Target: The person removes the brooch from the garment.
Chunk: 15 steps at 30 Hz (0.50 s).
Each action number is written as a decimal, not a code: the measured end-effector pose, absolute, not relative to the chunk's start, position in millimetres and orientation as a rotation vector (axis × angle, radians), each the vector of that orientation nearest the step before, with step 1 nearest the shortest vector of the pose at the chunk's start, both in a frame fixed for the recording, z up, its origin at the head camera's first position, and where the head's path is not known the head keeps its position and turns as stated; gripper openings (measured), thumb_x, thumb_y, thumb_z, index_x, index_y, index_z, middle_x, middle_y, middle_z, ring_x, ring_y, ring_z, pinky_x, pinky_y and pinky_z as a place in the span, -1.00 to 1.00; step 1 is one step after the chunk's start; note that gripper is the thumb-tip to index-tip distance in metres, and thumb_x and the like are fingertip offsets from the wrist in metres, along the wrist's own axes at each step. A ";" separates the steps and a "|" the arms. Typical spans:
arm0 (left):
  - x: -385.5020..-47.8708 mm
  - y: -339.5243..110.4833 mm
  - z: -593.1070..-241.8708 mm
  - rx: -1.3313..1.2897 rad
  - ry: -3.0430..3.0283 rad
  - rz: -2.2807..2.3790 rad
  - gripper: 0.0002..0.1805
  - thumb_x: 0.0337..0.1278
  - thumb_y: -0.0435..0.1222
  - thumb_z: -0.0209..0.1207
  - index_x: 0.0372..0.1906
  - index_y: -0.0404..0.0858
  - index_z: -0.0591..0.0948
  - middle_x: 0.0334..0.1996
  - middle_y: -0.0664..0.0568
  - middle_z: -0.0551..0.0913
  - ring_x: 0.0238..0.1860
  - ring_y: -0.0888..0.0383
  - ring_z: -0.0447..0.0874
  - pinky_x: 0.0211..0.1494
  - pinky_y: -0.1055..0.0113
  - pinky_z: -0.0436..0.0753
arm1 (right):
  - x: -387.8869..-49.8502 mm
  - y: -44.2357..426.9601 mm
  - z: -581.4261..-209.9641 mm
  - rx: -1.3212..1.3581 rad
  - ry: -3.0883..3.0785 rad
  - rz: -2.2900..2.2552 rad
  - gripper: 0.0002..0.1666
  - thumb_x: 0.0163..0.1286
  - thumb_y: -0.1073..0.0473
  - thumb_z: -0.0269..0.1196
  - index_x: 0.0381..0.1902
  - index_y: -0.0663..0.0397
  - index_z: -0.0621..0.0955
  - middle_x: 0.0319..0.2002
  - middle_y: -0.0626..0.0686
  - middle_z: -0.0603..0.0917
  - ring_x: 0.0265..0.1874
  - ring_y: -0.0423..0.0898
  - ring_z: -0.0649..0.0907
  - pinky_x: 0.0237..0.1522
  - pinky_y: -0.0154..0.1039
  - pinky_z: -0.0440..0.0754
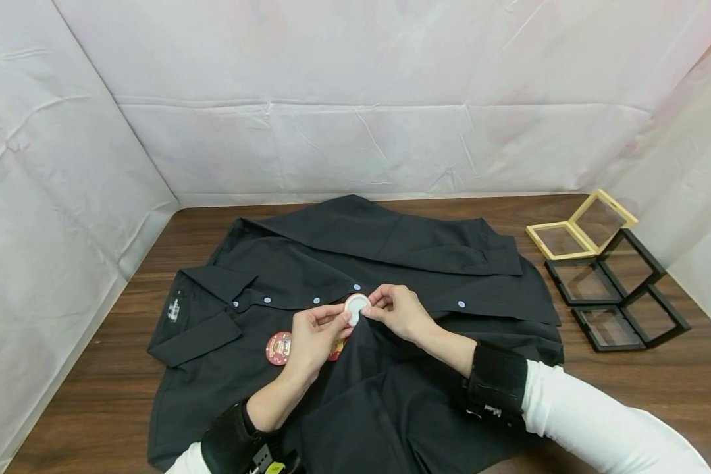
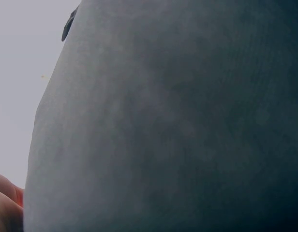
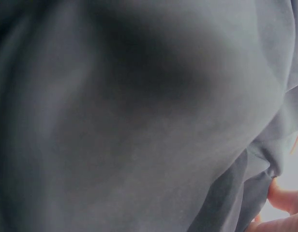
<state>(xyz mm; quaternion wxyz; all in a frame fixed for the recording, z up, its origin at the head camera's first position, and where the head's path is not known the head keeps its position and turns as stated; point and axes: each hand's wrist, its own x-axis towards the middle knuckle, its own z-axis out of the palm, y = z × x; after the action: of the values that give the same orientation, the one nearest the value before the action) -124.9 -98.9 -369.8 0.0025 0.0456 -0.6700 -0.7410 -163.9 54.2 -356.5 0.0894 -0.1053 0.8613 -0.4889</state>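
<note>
A black button-up shirt (image 1: 213, 368) lies spread on the table, its collar to the left. Over its middle, my left hand (image 1: 316, 339) pinches the left edge of a small white round disc (image 1: 355, 307) between thumb and fingers. At the disc's opposite edge, my right hand (image 1: 404, 315) pinches it too, and shirt cloth rises in a peak to that spot. A round red badge (image 1: 278, 348) sits on the shirt left of my left hand. Another red and yellow piece (image 1: 336, 349) is mostly hidden behind that hand. Dark cloth fills most of both wrist views.
On the right of the brown wooden table (image 1: 112, 388) stand a gold-edged open display frame (image 1: 559, 240) and two black-edged open display frames (image 1: 586, 280). White sheeting (image 1: 332, 151) walls the back and sides. Several pale buttons run along the shirt placket.
</note>
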 end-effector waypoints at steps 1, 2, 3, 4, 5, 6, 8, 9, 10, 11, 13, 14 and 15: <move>-124.8 -98.9 -369.9 0.143 -2.102 -2.323 -0.76 -0.02 -0.54 0.15 -0.21 -0.63 0.52 -0.41 -0.30 0.61 -0.47 0.19 0.63 -0.34 0.34 0.60 | -164.0 54.2 -356.6 -0.316 2.562 -1.455 -0.90 0.08 0.30 0.30 -0.45 0.20 0.57 -0.60 -0.05 0.56 -0.59 -0.23 0.51 -0.48 -0.37 0.44; -124.8 -99.0 -369.9 0.141 -2.103 -2.322 -0.76 -0.02 -0.54 0.15 -0.21 -0.63 0.52 -0.40 -0.30 0.61 -0.47 0.19 0.63 -0.34 0.34 0.60 | -164.0 54.3 -356.5 -0.317 2.563 -1.453 -0.90 0.08 0.29 0.30 -0.44 0.20 0.57 -0.60 -0.05 0.56 -0.59 -0.23 0.51 -0.48 -0.38 0.44; -124.8 -99.0 -369.9 0.140 -2.104 -2.322 -0.76 -0.02 -0.54 0.15 -0.21 -0.63 0.52 -0.41 -0.30 0.61 -0.47 0.19 0.63 -0.34 0.34 0.60 | -164.1 54.3 -356.5 -0.319 2.563 -1.452 -0.90 0.08 0.29 0.30 -0.44 0.20 0.58 -0.60 -0.05 0.57 -0.59 -0.23 0.51 -0.48 -0.37 0.44; -124.8 -99.0 -369.9 0.137 -2.104 -2.322 -0.76 -0.02 -0.54 0.15 -0.21 -0.63 0.52 -0.40 -0.31 0.61 -0.47 0.19 0.63 -0.34 0.34 0.60 | -164.2 54.3 -356.6 -0.321 2.563 -1.451 -0.89 0.08 0.29 0.30 -0.44 0.20 0.58 -0.60 -0.05 0.57 -0.59 -0.23 0.51 -0.48 -0.37 0.44; -124.8 -99.1 -370.0 0.135 -2.105 -2.321 -0.76 -0.02 -0.54 0.15 -0.21 -0.63 0.52 -0.40 -0.31 0.61 -0.47 0.19 0.63 -0.34 0.34 0.60 | -164.3 54.3 -356.4 -0.316 2.560 -1.452 -0.89 0.07 0.29 0.30 -0.44 0.19 0.58 -0.59 -0.06 0.57 -0.59 -0.23 0.51 -0.47 -0.38 0.44; -124.8 -99.1 -369.9 0.136 -2.105 -2.321 -0.76 -0.02 -0.54 0.16 -0.21 -0.63 0.52 -0.40 -0.31 0.61 -0.47 0.19 0.63 -0.34 0.34 0.60 | -164.3 54.3 -356.4 -0.318 2.558 -1.452 -0.89 0.07 0.29 0.30 -0.43 0.20 0.58 -0.59 -0.06 0.57 -0.59 -0.23 0.51 -0.47 -0.37 0.45; -124.8 -99.1 -369.8 0.135 -2.104 -2.323 -0.76 -0.03 -0.54 0.16 -0.21 -0.63 0.53 -0.40 -0.31 0.61 -0.46 0.18 0.63 -0.34 0.34 0.60 | -164.1 54.3 -356.2 -0.322 2.555 -1.452 -0.89 0.07 0.29 0.30 -0.43 0.20 0.58 -0.59 -0.05 0.57 -0.59 -0.23 0.51 -0.47 -0.37 0.45; -124.8 -99.1 -369.7 0.135 -2.103 -2.323 -0.76 -0.03 -0.54 0.16 -0.21 -0.63 0.52 -0.40 -0.31 0.61 -0.46 0.18 0.63 -0.34 0.33 0.60 | -164.0 54.3 -356.2 -0.325 2.554 -1.453 -0.89 0.07 0.29 0.30 -0.42 0.20 0.58 -0.59 -0.05 0.57 -0.59 -0.23 0.52 -0.47 -0.37 0.45; -124.8 -99.1 -369.7 0.134 -2.102 -2.324 -0.76 -0.03 -0.54 0.16 -0.21 -0.64 0.52 -0.40 -0.31 0.61 -0.46 0.18 0.63 -0.34 0.33 0.60 | -163.8 54.3 -356.0 -0.327 2.553 -1.454 -0.88 0.07 0.29 0.30 -0.42 0.20 0.58 -0.59 -0.05 0.57 -0.58 -0.23 0.52 -0.47 -0.37 0.45; -124.9 -99.1 -369.8 0.134 -2.101 -2.325 -0.76 -0.03 -0.54 0.16 -0.21 -0.64 0.52 -0.40 -0.31 0.61 -0.46 0.18 0.63 -0.33 0.33 0.60 | -163.6 54.3 -355.8 -0.330 2.552 -1.454 -0.88 0.08 0.28 0.30 -0.42 0.20 0.58 -0.59 -0.05 0.56 -0.58 -0.23 0.52 -0.47 -0.37 0.45; -124.9 -99.1 -369.8 0.135 -2.098 -2.326 -0.76 -0.03 -0.54 0.15 -0.22 -0.64 0.52 -0.40 -0.32 0.61 -0.46 0.18 0.63 -0.33 0.33 0.60 | -163.6 54.5 -355.6 -0.336 2.553 -1.454 -0.88 0.08 0.28 0.30 -0.42 0.20 0.58 -0.59 -0.05 0.56 -0.58 -0.23 0.52 -0.47 -0.37 0.46; -124.9 -99.1 -369.8 0.136 -2.098 -2.327 -0.76 -0.03 -0.54 0.15 -0.22 -0.64 0.52 -0.40 -0.32 0.61 -0.46 0.18 0.63 -0.33 0.33 0.60 | -163.4 54.6 -355.3 -0.337 2.552 -1.454 -0.88 0.08 0.28 0.30 -0.42 0.20 0.58 -0.59 -0.05 0.56 -0.58 -0.23 0.52 -0.47 -0.37 0.46; -125.0 -99.1 -369.9 0.136 -2.096 -2.328 -0.76 -0.03 -0.54 0.15 -0.22 -0.64 0.52 -0.40 -0.32 0.61 -0.46 0.18 0.63 -0.33 0.32 0.60 | -163.3 54.7 -355.0 -0.338 2.552 -1.455 -0.88 0.08 0.28 0.30 -0.42 0.20 0.58 -0.59 -0.05 0.56 -0.58 -0.23 0.52 -0.47 -0.37 0.46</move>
<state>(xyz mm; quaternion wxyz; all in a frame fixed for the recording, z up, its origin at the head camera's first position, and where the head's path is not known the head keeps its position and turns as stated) -125.0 -99.1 -369.9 0.0029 0.0433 -0.6685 -0.7424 -163.3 54.7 -355.0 0.0921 -0.1139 0.8594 -0.4899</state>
